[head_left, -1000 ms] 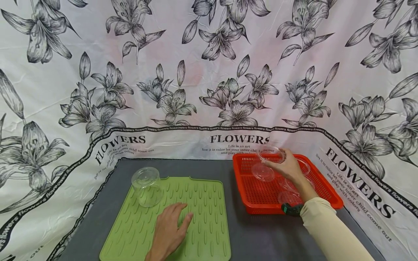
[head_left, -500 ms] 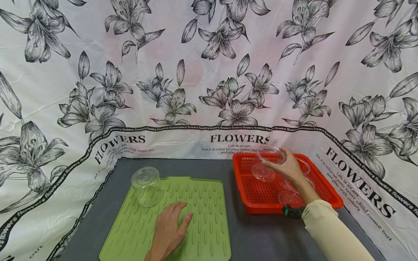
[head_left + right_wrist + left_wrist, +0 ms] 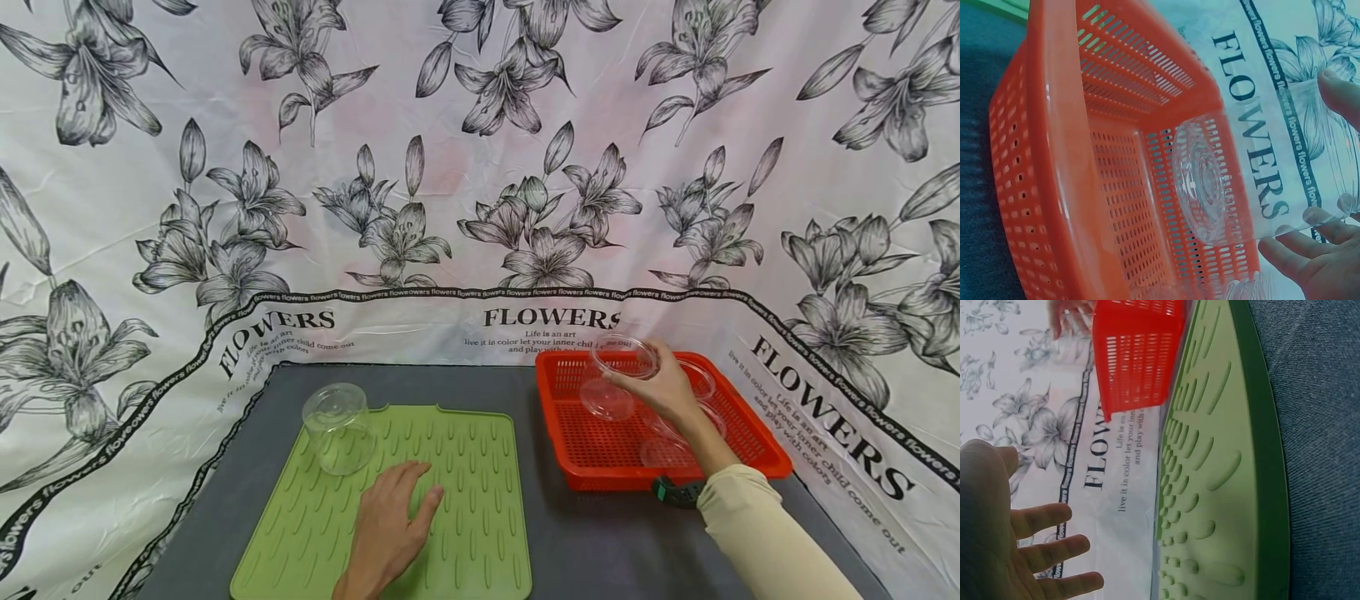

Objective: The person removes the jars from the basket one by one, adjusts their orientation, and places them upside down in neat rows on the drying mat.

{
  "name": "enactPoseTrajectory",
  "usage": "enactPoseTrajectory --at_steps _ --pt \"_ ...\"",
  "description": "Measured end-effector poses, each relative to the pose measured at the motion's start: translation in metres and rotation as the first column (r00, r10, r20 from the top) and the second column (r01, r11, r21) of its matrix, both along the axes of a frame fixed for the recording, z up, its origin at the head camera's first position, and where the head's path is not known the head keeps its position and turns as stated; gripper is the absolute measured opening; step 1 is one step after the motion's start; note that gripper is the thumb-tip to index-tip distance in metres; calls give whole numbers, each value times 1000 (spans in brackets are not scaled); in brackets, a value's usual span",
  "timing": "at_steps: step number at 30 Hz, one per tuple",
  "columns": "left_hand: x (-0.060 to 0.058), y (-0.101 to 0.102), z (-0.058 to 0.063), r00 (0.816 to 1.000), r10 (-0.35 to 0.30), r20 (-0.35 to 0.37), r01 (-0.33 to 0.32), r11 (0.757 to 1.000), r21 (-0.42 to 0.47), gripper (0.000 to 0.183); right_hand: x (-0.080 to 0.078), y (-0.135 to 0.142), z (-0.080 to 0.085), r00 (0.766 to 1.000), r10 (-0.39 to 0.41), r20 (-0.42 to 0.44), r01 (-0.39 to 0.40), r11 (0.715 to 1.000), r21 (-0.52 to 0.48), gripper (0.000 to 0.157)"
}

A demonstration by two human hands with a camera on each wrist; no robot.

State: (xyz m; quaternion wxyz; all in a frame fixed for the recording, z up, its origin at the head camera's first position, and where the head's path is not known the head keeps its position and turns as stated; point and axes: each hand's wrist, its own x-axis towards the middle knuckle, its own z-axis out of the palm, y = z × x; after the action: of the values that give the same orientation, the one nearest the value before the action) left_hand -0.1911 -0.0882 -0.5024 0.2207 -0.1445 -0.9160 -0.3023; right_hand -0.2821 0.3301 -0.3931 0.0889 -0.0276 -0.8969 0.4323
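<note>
My right hand (image 3: 669, 390) grips a clear plastic jar (image 3: 609, 400) near its rim, thumb on one side and fingers on the other. In the right wrist view, the round base of this clear jar (image 3: 1200, 184) points down into the red basket (image 3: 1060, 156). Other clear containers (image 3: 667, 450) lie in the basket beneath the right hand, partly hidden by it. My left hand (image 3: 392, 527) is over the green ribbed mat (image 3: 480, 500), fingers relaxed and holding nothing. At the mat's back left corner stands another clear jar (image 3: 339, 433).
Both mat and basket rest on a dark grey table (image 3: 592, 550), the basket to the right of the mat. A white flower-printed cloth (image 3: 420, 183) hangs behind and at both sides. The basket's rim (image 3: 558, 446) rises around the containers.
Almost nothing differs: my right hand keeps the clear jar over the basket and my left hand stays above the mat. The right forearm has shifted slightly.
</note>
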Motion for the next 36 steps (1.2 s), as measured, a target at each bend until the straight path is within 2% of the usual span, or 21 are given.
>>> enactPoseTrajectory --at_steps 12,24,32,36 --pt "-2 3 5 1000 -11 -5 11 1000 7 37 7 2 -1 1000 11 -29 -11 1000 4 110" --pt "-5 7 7 999 -41 29 40 998 48 39 16 -2 0 998 13 -64 -7 996 84 104" --pt "-7 9 9 998 -56 -1 56 995 78 38 22 -7 8 997 48 -55 -43 994 96 105" --pt "-9 10 12 997 -76 19 74 991 110 41 22 -11 13 995 76 -68 -70 993 93 101"
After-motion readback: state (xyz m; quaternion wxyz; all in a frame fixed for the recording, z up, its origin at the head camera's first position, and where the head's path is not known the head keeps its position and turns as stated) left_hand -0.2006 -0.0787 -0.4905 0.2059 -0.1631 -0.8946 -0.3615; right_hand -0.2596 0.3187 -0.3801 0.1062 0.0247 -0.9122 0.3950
